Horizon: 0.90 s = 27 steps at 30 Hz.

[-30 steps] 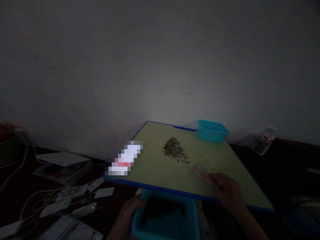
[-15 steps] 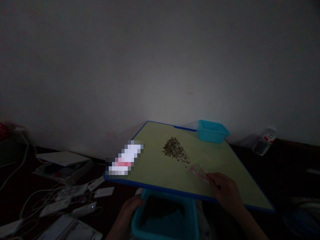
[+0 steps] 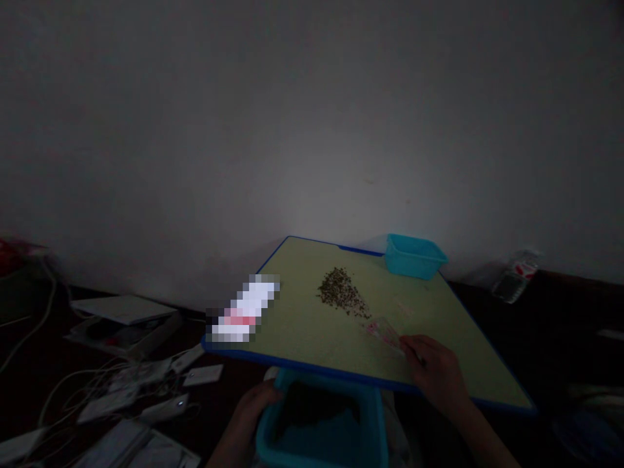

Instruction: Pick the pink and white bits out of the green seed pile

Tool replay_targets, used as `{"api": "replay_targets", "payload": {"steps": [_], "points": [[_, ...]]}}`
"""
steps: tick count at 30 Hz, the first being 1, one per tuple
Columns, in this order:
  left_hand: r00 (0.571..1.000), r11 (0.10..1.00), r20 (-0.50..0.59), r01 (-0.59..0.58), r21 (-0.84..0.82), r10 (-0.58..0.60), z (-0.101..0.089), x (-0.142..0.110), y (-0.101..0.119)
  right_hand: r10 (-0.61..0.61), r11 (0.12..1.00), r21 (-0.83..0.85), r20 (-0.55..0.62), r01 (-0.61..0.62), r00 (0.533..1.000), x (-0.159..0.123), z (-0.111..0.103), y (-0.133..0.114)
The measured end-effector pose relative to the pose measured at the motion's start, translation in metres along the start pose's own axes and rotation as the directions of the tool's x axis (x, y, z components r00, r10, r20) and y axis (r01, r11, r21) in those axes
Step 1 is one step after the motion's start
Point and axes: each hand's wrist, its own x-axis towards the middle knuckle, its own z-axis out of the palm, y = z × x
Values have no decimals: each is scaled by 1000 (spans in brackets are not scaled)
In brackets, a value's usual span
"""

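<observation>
My right hand (image 3: 436,372) rests on the green table (image 3: 302,325) near its front edge, fingers closed on a small clear plastic scoop with pink marks (image 3: 385,333) that points toward a pile of small dark seeds (image 3: 341,292). My left hand (image 3: 253,406) grips the left rim of a teal bin (image 3: 324,422) held below the table's front edge; dark contents lie inside it.
A smaller teal tub (image 3: 414,255) stands at the table's far right corner. A blurred-out white and pink patch (image 3: 242,309) lies at the table's left edge. Cables, papers and chargers (image 3: 127,390) litter the floor on the left. A plastic bottle (image 3: 514,276) lies at the right by the wall.
My right hand and the scoop have slid slightly left, closer to the seed pile. The left hand and bin stay put.
</observation>
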Motion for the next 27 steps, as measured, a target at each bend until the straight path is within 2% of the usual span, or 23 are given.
{"api": "replay_targets", "payload": {"steps": [7,11,21,27], "points": [[1000,1000,-1,-15,7,15,1,1,1,2,1000,7,6,-2,1000,1,-1,0],[1000,1000,5,-8,7,7,1,2,-1,-16,1000,21,-30,17,999,7,4,-1],[999,1000,33,-16,-3,16,-4,4,-4,-21,1000,-7,-27,21,999,17,13,-6],[999,999,0,-32,-7,32,6,-6,5,-15,1000,-17,-1,15,1000,21,13,-8]]}}
